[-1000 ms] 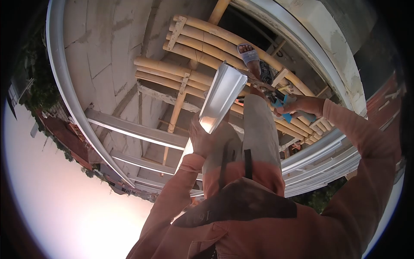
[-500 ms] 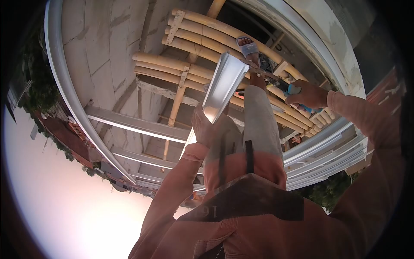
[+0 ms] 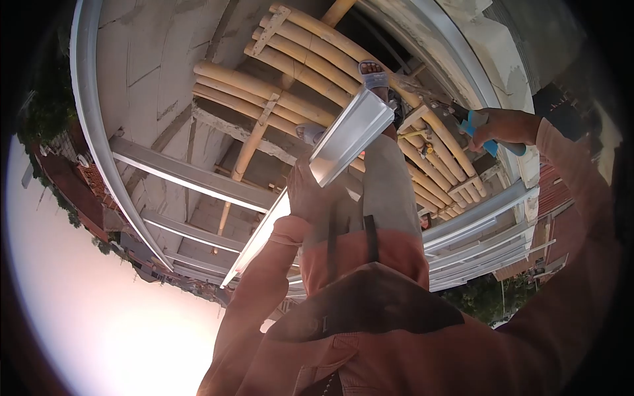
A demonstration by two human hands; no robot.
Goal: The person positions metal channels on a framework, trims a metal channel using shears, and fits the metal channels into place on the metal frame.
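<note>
My left hand (image 3: 308, 191) is wrapped round a long, shiny metal channel (image 3: 356, 135). The channel slants from beside my thigh up toward my foot, with its near end running back past my wrist. Out to the right, my right hand (image 3: 505, 127) grips tin snips (image 3: 477, 129) by their blue handles. The handles look spread apart. The snips' jaws point left, near the channel's far end but apart from it; their tips are blurred against the bamboo.
I stand in sandals on a bamboo pole platform (image 3: 307, 63). A yellow-handled tool (image 3: 427, 146) lies on it. Metal beams (image 3: 191, 175) cross at left, with gaps below. A block wall (image 3: 152, 66) rises behind, and a curved-looking metal rail (image 3: 99, 132) runs along the left.
My right hand has moved right and slightly up with the snips, away from the channel's end. The channel has shifted slightly, its far end moving right and down.
</note>
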